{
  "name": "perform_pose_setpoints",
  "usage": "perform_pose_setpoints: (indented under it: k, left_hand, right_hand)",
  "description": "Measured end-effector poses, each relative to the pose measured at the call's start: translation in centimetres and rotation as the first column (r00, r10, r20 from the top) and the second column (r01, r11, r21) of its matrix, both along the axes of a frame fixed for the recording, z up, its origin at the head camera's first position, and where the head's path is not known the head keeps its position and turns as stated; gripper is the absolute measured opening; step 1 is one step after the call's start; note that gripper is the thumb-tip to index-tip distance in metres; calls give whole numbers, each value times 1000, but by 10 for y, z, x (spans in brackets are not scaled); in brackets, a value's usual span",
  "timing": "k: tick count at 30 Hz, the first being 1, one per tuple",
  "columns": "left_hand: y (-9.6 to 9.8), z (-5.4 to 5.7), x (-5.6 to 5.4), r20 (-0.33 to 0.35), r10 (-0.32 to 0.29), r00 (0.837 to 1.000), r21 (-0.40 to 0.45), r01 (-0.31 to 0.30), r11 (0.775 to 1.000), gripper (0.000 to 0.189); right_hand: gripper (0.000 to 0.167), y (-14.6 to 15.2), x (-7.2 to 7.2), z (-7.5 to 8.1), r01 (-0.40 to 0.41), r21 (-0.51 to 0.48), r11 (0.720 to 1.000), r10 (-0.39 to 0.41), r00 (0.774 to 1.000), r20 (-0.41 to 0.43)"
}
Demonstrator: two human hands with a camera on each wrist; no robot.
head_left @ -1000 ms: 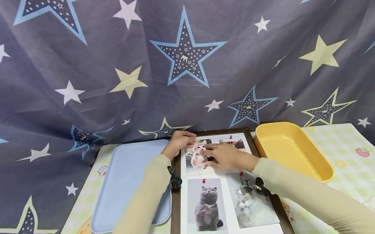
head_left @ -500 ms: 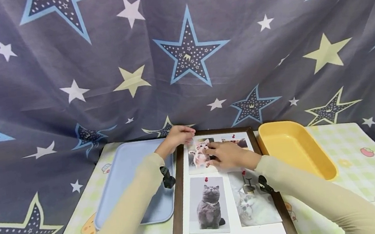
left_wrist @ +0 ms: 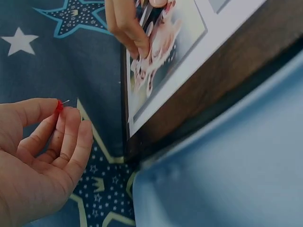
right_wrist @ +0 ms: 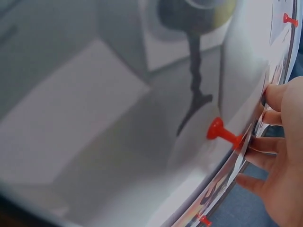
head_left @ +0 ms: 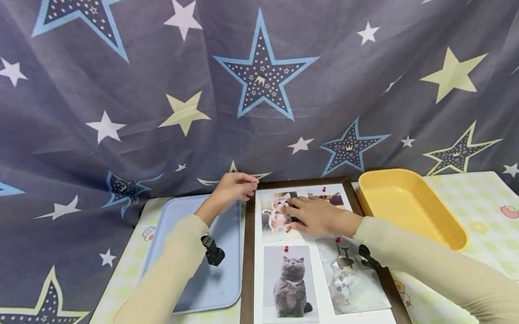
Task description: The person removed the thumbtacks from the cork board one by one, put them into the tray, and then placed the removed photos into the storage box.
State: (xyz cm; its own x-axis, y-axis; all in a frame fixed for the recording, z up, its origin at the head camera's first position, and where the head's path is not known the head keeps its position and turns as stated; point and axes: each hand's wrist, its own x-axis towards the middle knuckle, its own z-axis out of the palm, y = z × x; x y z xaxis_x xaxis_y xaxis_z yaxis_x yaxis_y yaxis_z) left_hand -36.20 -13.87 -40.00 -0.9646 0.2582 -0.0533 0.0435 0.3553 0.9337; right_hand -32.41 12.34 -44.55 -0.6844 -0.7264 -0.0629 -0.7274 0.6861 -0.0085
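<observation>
My left hand (head_left: 232, 189) is above the back left corner of the brown-framed pin board (head_left: 247, 288). Between its thumb and forefinger it pinches a red push pin (left_wrist: 59, 106), whose metal point shows in the left wrist view. My right hand (head_left: 317, 217) rests with spread fingers on the kitten photo (head_left: 272, 232) at the board's upper left, partly covering it. No pin shows in that photo. Red pins stand in the grey cat photo (head_left: 288, 291), the white cat photo (head_left: 360, 295) and the upper right photo (head_left: 334, 198), which is partly hidden by my right hand.
Left of the board lies a blue tray (head_left: 208, 298), partly under my left sleeve. A yellow bin (head_left: 452, 225) stands to its right. All sit on a green checked tablecloth (head_left: 493, 241), with a star-patterned curtain (head_left: 257, 146) behind.
My left hand has lifted away from the kitten photo's top edge and moved left, beyond the board's corner. The right hand stays on the photo. The view has shifted slightly.
</observation>
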Motion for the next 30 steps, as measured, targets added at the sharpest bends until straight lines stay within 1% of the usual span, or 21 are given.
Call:
perform_pose_setpoints:
  k: [3, 5, 11, 16, 20, 22, 27, 30]
  left_hand:
    - [-9, 3, 2, -14, 1, 1000, -27, -2, 1000, 30]
    - [-15, 4, 3, -8, 5, 1000, -34, -5, 999, 32]
    - [-34, 2, 3, 29, 18, 999, -47, -17, 999, 37]
    - [-47, 2, 2, 65, 37, 997, -79, -32, 996, 36]
    - [-57, 1, 3, 84, 45, 995, -94, -37, 995, 38]
    - [-63, -1, 3, 98, 57, 994, -108, -47, 993, 40]
    - [-79, -2, 1, 135, 99, 986, -149, -78, 986, 42]
    - [-87, -3, 0, 138, 101, 985, -169, -77, 983, 43]
  right_hand:
    - [52, 1, 0, -1, 2, -12, 1000, -2, 1000, 6]
    - [53, 1, 1, -2, 4, -15, 1000, -4, 1000, 7]
    - [54, 0, 2, -4, 4, -28, 1000, -3, 1000, 4]
    - [53, -2, 2, 1, 1, -25, 1000, -1, 1000, -5]
    - [53, -2, 3, 4, 1, -25, 1000, -1, 1000, -7]
    - [53, -2, 3, 3, 2, -21, 1000, -2, 1000, -6]
    - [52, -2, 2, 4, -3, -17, 1000, 3, 1000, -16]
    - [52, -2, 2, 3, 8, -13, 1000, -9, 1000, -15]
